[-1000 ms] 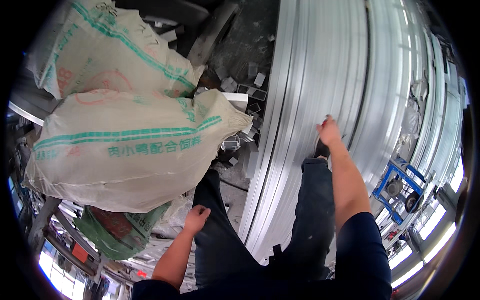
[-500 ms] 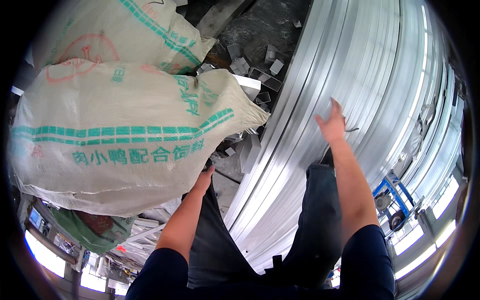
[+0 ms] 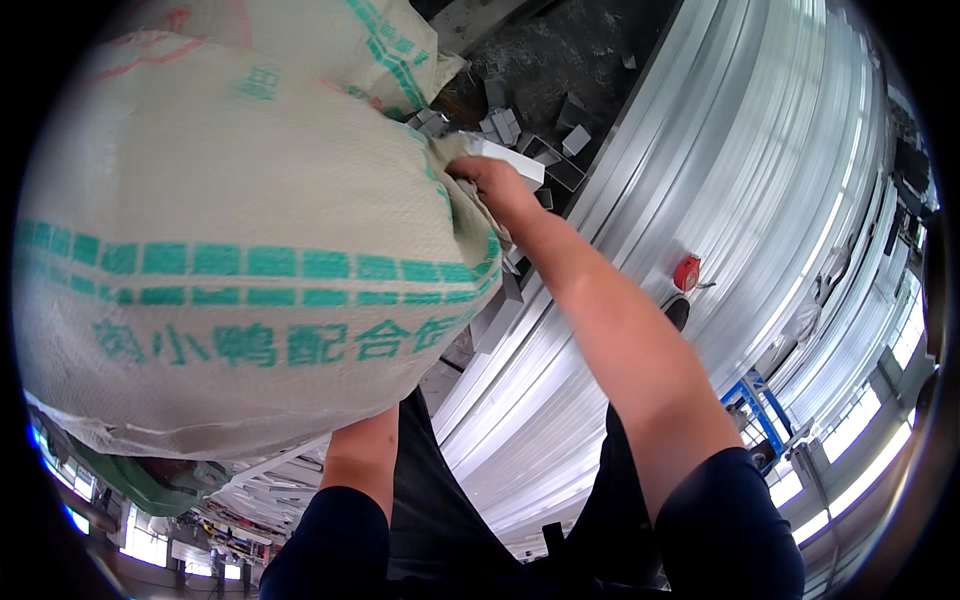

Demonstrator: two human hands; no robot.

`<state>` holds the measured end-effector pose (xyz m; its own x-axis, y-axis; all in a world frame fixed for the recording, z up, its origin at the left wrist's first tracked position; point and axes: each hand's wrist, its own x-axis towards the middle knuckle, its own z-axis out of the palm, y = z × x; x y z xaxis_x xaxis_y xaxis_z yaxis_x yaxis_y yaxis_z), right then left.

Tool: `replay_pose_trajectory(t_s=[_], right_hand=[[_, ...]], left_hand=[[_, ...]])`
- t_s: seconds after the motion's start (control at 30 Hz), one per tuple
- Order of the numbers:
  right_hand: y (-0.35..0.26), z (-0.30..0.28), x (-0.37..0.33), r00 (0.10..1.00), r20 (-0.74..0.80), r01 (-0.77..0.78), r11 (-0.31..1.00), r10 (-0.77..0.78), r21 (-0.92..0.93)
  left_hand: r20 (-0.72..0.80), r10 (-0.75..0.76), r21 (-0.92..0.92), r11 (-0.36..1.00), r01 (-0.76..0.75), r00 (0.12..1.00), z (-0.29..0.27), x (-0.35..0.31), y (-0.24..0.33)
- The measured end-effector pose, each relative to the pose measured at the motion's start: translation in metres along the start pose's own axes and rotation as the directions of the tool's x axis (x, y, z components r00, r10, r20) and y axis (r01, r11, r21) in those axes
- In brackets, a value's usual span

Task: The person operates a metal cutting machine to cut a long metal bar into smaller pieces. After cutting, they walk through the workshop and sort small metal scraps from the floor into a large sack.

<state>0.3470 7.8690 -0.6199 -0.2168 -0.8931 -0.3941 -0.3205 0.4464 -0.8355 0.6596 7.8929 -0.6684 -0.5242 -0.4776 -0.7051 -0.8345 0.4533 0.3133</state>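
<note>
A big beige woven sack with green bands and green print bulges across the left half. My right hand is closed on its gathered right corner, and the cloth creases beneath the fingers. My left forearm rises from the lower edge and passes under the sack, which hides my left hand. A small red case that looks like a tape measure lies on the long silvery metal bars, to the right of my right forearm.
Behind lies a second woven sack. Cut pieces of square metal tube are scattered on the dark floor beyond the sack's corner. A green sack sits at lower left. A blue wheeled frame stands at the right.
My right hand has moved left from above the bars and taken hold of the sack's corner. The red case now shows. The sack has shifted nearer, and my left hand has gone out of sight beneath it.
</note>
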Motion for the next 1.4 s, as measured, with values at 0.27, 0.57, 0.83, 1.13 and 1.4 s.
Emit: replay_pose_trajectory(t_s=[0.27, 0.57, 0.83, 1.13, 1.4], right_hand=[[-0.094, 0.015, -0.091, 0.795, 0.430, -0.338, -0.276, 0.427, 0.900], [-0.210, -0.038, -0.176, 0.814, -0.024, -0.556, 0.792, 0.580, 0.252], [-0.328, -0.082, -0.230, 0.959, -0.021, -0.191, 0.699, 0.283, 0.689], [-0.769, -0.168, -0.149, 0.982, -0.116, 0.174, 0.481, -0.147, 0.860], [-0.833, -0.286, -0.255, 0.776, -0.326, 0.503, 0.218, -0.540, 0.836]], left_hand=[[-0.035, 0.153, -0.203, 0.967, -0.157, 0.988, -0.009, -0.108, 0.012], [0.135, -0.132, -0.882, 0.435, 0.180, 0.982, -0.158, -0.204, 0.061], [0.019, 0.179, -0.998, 0.060, 0.008, 0.984, -0.326, -0.349, 0.049], [-0.733, -0.114, -0.592, -0.380, -0.711, 0.671, -0.635, -0.526, 0.028], [-0.948, 0.096, -0.314, -0.462, -0.830, 0.304, -0.746, -0.603, 0.062]])
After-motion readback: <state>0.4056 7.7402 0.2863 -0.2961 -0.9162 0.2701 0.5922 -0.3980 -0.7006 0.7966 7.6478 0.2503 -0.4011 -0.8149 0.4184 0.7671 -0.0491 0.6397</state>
